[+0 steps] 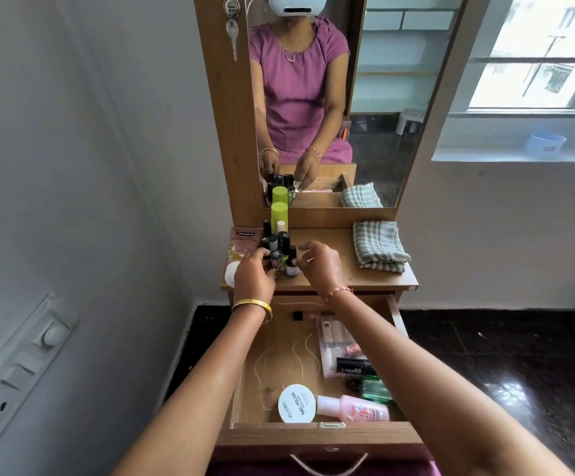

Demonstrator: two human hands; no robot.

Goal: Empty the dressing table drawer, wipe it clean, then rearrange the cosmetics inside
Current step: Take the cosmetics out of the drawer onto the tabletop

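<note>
The wooden drawer (272, 341) is pulled out below me. In it lie a round white nail polish tub (296, 403), a pink bottle (354, 408), a green bottle (375, 389), a black tube (353, 365), a clear pouch of small items (334, 338) and a dark stick (305, 316). On the table top (327, 266) a cluster of nail polish bottles (279, 242) stands by a tall green bottle (279, 214). My left hand (253, 274) grips a dark-capped bottle (275, 258). My right hand (320, 264) pinches a small bottle (292, 267) beside it.
A folded checked cloth (378, 245) lies on the right of the table top. A pink sachet (241, 243) and a white lid (232, 273) sit at its left edge. The mirror (330, 97) rises behind. A wall is at the left, a window ledge at the right.
</note>
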